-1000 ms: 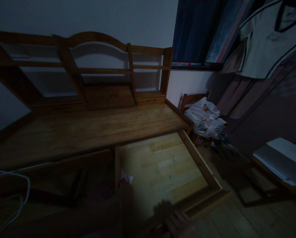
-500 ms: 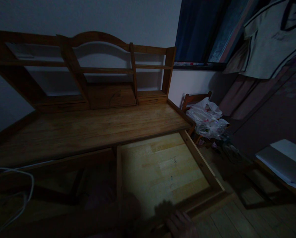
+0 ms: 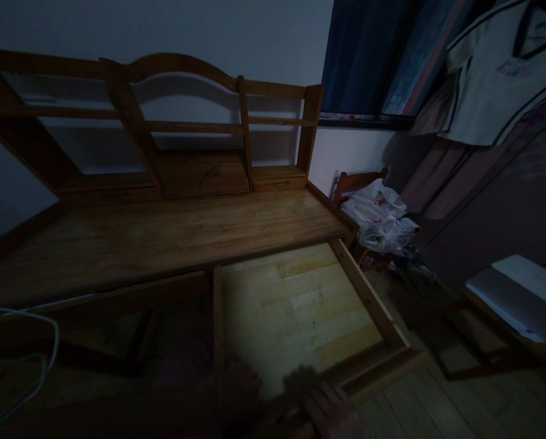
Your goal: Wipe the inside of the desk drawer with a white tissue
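A wooden drawer (image 3: 295, 311) stands pulled out from the desk, its pale inner bottom bare apart from a few small dark marks. At its front panel, my right hand (image 3: 332, 410) has its fingers curled over the top edge, and a shadow falls on the drawer bottom beside them. By the near left side of the drawer is my left hand (image 3: 240, 385), very dark; its fingers cannot be made out. Behind the drawer runs the wooden desk top (image 3: 176, 235).
A wooden shelf unit (image 3: 204, 174) rises at the desk's back. White cable (image 3: 55, 341) loops at the left. Plastic bags (image 3: 377, 210) lie on a chair to the right, near hanging clothes (image 3: 492, 91). A stool (image 3: 487, 317) bears a flat pale object (image 3: 520, 299).
The view has shifted very slightly. Both hands stay at the drawer, which shows no clear movement against the desk.
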